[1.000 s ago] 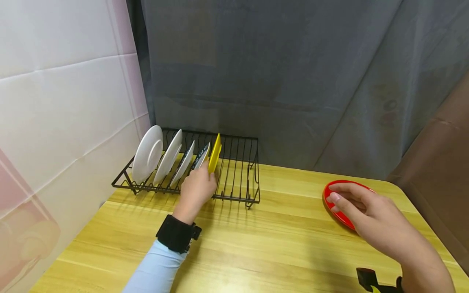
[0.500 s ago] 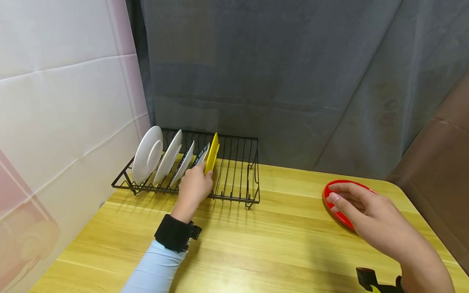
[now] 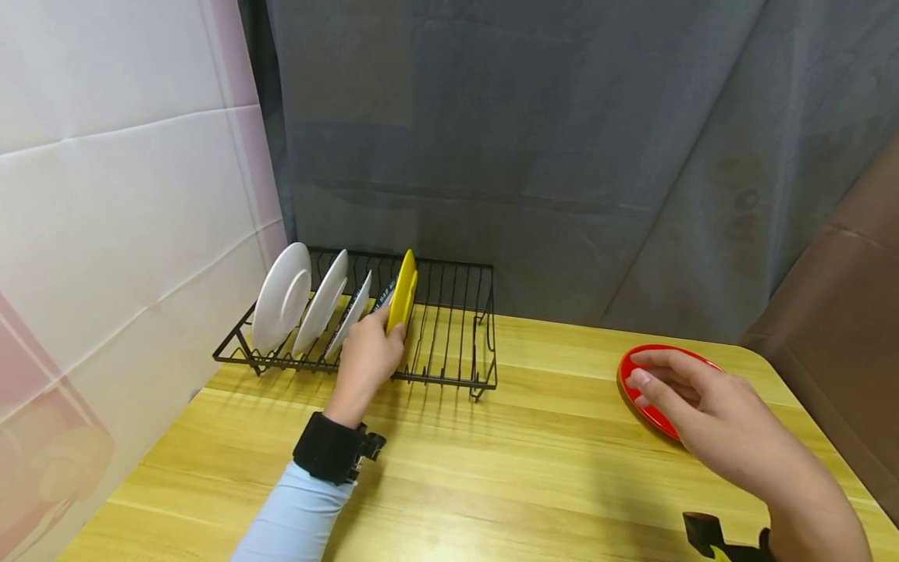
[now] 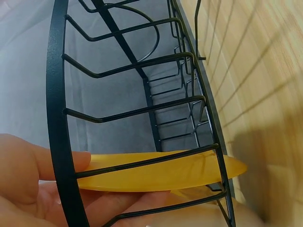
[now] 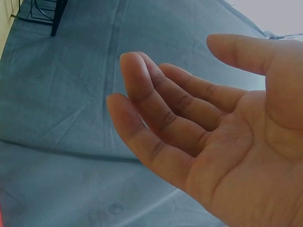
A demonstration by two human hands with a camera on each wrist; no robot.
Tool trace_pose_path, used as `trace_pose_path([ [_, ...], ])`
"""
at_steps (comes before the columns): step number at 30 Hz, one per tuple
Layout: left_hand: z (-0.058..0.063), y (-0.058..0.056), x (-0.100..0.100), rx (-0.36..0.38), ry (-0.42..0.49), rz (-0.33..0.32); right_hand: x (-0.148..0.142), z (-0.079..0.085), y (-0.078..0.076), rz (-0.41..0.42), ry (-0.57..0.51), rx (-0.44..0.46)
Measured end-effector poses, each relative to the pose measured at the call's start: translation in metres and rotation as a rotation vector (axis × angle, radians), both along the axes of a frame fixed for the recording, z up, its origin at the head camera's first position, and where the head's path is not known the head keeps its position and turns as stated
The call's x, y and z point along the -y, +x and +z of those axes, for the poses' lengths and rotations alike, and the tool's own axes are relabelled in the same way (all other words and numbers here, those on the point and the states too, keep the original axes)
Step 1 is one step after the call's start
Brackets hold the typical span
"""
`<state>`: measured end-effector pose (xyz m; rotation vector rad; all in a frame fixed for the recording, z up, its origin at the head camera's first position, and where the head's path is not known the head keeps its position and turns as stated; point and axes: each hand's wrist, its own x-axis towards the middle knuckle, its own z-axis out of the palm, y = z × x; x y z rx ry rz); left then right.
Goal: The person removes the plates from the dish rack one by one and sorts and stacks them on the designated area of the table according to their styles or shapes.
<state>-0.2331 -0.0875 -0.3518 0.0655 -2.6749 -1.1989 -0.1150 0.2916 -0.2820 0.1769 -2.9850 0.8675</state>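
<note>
My left hand pinches the near edge of a yellow plate, thumb on one side and fingers on the other. The plate stands on edge between the wires of a black dish rack. In the left wrist view the yellow plate lies between two rack wires. Just left of it stands a patterned plate, mostly hidden by the yellow one and the hand. My right hand hovers with relaxed fingers over a red plate on the table; the right wrist view shows the palm holding nothing.
Further left in the rack stand a patterned plate, a white plate and a larger white plate. The wooden table runs to a grey curtain behind, with a pale cloth wall at the left.
My left hand has shifted slightly left with the yellow plate, which now overlaps more of the patterned plate beside it. My right hand has stayed still.
</note>
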Motion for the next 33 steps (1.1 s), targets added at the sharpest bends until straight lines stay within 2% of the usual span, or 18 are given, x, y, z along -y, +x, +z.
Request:
trace_pose_path([
  [19, 0.0043, 0.0014, 0.0005, -0.015, 0.086, -0.006, -0.0004, -0.0006, 0.0001, 0.006, -0.008, 0.010],
  [33, 0.0088, 0.0033, 0.0023, -0.158, 0.129, -0.023, -0.0008, -0.0014, -0.0002, 0.005, -0.008, 0.006],
])
